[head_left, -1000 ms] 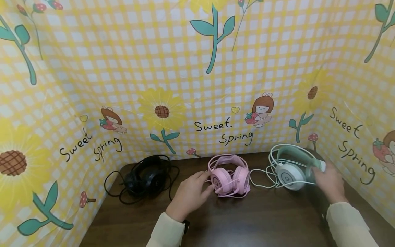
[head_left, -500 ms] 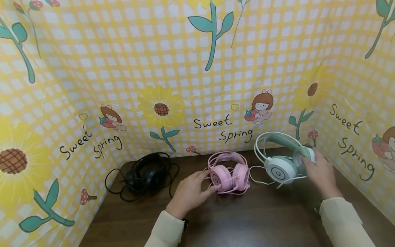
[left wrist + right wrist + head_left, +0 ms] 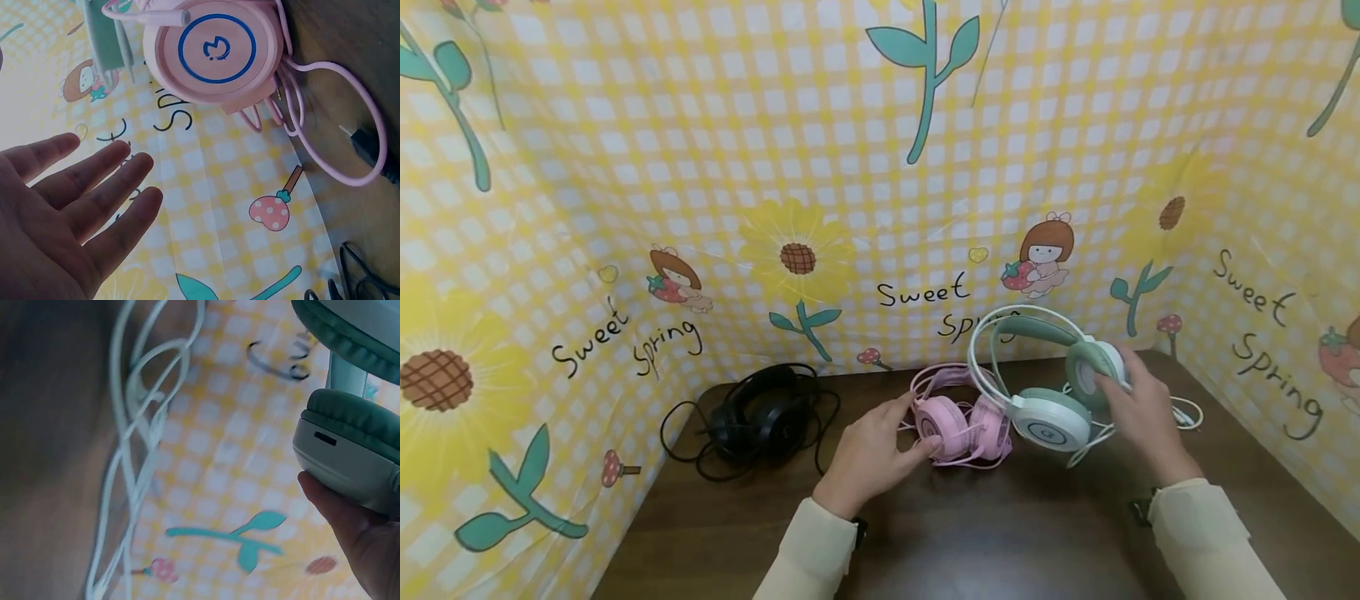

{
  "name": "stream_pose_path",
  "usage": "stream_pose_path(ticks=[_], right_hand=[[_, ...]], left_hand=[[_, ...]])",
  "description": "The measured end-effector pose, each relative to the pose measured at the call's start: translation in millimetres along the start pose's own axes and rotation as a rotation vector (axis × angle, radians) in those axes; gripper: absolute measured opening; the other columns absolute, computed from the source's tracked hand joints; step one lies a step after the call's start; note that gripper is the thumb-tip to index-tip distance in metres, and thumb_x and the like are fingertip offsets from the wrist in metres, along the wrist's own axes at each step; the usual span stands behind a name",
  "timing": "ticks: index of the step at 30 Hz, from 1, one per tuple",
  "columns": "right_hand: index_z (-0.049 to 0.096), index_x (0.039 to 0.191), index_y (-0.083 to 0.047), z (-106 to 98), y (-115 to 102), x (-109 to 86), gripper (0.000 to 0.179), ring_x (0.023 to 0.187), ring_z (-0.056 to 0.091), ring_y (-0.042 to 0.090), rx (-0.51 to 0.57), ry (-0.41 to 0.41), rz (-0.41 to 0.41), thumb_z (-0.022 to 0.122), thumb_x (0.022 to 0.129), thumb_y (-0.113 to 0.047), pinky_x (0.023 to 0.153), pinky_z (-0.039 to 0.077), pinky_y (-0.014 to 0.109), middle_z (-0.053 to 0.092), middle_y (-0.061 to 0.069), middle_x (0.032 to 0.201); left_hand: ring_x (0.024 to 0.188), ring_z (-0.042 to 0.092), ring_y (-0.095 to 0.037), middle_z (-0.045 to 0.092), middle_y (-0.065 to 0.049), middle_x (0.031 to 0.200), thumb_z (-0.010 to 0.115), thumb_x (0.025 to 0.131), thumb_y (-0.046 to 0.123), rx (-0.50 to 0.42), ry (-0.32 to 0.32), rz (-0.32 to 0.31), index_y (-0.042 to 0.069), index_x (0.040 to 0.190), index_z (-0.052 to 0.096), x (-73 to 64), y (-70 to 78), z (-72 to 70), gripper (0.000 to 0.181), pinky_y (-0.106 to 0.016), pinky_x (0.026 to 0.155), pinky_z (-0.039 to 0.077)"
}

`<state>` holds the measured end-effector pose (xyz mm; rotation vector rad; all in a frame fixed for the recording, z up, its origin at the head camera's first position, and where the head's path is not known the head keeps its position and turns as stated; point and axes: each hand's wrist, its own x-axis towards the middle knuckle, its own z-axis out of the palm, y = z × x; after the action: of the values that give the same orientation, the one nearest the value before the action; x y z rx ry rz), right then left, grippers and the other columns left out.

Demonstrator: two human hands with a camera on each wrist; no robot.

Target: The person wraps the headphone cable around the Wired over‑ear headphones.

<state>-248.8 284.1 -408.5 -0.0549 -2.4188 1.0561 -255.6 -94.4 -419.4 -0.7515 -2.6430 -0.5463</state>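
Note:
My right hand [image 3: 1144,417] grips the right ear cup of a white and green pair of headphones [image 3: 1051,423], held tilted above the table. In the head view its left ear cup overlaps the pink headphones [image 3: 942,423]. The right wrist view shows the right hand [image 3: 359,540] against the outside of the white ear cup [image 3: 340,456]. My left hand [image 3: 867,458] is beside the left cup of the pink pair, thumb overlapping it. Its fingers look straight and spread in the left wrist view, the hand [image 3: 81,215] apart from the pink ear cup [image 3: 219,50].
Black headphones [image 3: 760,425] lie with their looped cable at the table's left back. A white cable [image 3: 128,444] trails from the held pair. Yellow checked cloth [image 3: 820,133] walls in the brown table [image 3: 985,533] at the back and both sides.
My right hand has lifted the white and green headphones and carried them left toward the pink pair. The left hand has stayed near the pink headphones, its thumb shifting slightly right over the cup.

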Motion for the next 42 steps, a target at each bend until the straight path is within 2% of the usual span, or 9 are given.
stream_pose_path(ticks=[9,12,18,21,26,28,33,38,42], right_hand=[[0.038,0.15,-0.012,17,-41,-1.7,0.059,0.111,0.051,0.044,0.059,-0.008,-0.106,0.057,0.097,-0.029,0.082,0.042,0.058,0.048,0.029,0.136],[0.038,0.15,-0.013,25,-51,-5.5,0.059,0.115,0.05,0.042,0.073,-0.009,-0.138,0.058,0.097,-0.027,0.084,0.042,0.058,0.047,0.026,0.139],[0.041,0.149,-0.012,43,-70,-15.0,0.058,0.111,0.053,0.037,0.121,0.003,-0.233,0.061,0.094,-0.018,0.083,0.043,0.055,0.053,0.024,0.134],[0.043,0.148,-0.015,52,-80,-18.5,0.059,0.109,0.055,0.034,0.153,0.006,-0.299,0.064,0.093,-0.014,0.082,0.045,0.054,0.055,0.02,0.133],[0.044,0.148,-0.02,62,-96,-24.2,0.061,0.106,0.057,0.031,0.165,-0.022,-0.388,0.066,0.091,-0.012,0.081,0.048,0.054,0.055,0.016,0.134],[0.045,0.147,-0.019,65,-100,-25.2,0.062,0.106,0.058,0.032,0.162,-0.037,-0.42,0.066,0.09,-0.01,0.082,0.048,0.055,0.054,0.015,0.135],[0.047,0.145,-0.016,69,-108,-21.9,0.062,0.107,0.059,0.031,0.133,-0.043,-0.528,0.068,0.087,-0.006,0.083,0.049,0.056,0.054,0.011,0.137],[0.049,0.144,-0.015,67,-110,-25.1,0.068,0.107,0.06,0.026,0.12,-0.029,-0.668,0.072,0.081,-0.002,0.083,0.051,0.05,0.056,0.007,0.136],[0.05,0.142,-0.012,62,-113,-35.6,0.071,0.108,0.061,0.021,0.133,-0.028,-0.77,0.074,0.077,0.002,0.088,0.05,0.03,0.057,0.006,0.134]], left_hand=[[0.115,0.058,-0.025,0.058,-0.008,0.133,0.053,0.086,0.07,-0.018,0.094,-0.067,0.018,0.146,0.046,-1.4,-13.9,-19.8,0.079,-0.048,0.087,0.05],[0.115,0.058,-0.026,0.058,-0.009,0.133,0.047,0.086,0.073,-0.028,0.108,-0.096,0.019,0.147,0.044,-3.3,-17.2,-28.2,0.082,-0.047,0.087,0.05],[0.119,0.056,-0.029,0.053,-0.009,0.138,0.048,0.084,0.075,-0.1,0.135,-0.164,0.023,0.151,0.038,-7.1,-19.8,-40.8,0.086,-0.051,0.091,0.048],[0.122,0.053,-0.029,0.048,-0.005,0.143,0.052,0.083,0.074,-0.15,0.145,-0.185,0.028,0.153,0.03,-7.3,-20.1,-44.8,0.087,-0.052,0.092,0.046],[0.112,0.058,-0.026,0.049,0.0,0.141,0.053,0.08,0.076,-0.187,0.195,-0.231,0.03,0.154,0.024,-9.2,-18.7,-49.4,0.093,-0.051,0.085,0.049],[0.107,0.06,-0.026,0.051,-0.002,0.139,0.055,0.078,0.077,-0.185,0.223,-0.244,0.027,0.155,0.022,-10.2,-18.1,-50.6,0.097,-0.05,0.081,0.05],[0.11,0.06,-0.029,0.047,-0.007,0.144,0.059,0.079,0.073,-0.189,0.265,-0.259,0.026,0.157,0.014,-8.4,-18.9,-52.9,0.102,-0.05,0.083,0.05],[0.119,0.055,-0.03,0.042,-0.004,0.148,0.057,0.081,0.072,-0.205,0.246,-0.274,0.026,0.156,0.022,-9.6,-20.9,-56.2,0.095,-0.052,0.089,0.048],[0.121,0.053,-0.028,0.043,-0.004,0.148,0.053,0.084,0.072,-0.206,0.193,-0.264,0.022,0.154,0.029,-18.0,-21.9,-61.2,0.089,-0.05,0.09,0.047]])
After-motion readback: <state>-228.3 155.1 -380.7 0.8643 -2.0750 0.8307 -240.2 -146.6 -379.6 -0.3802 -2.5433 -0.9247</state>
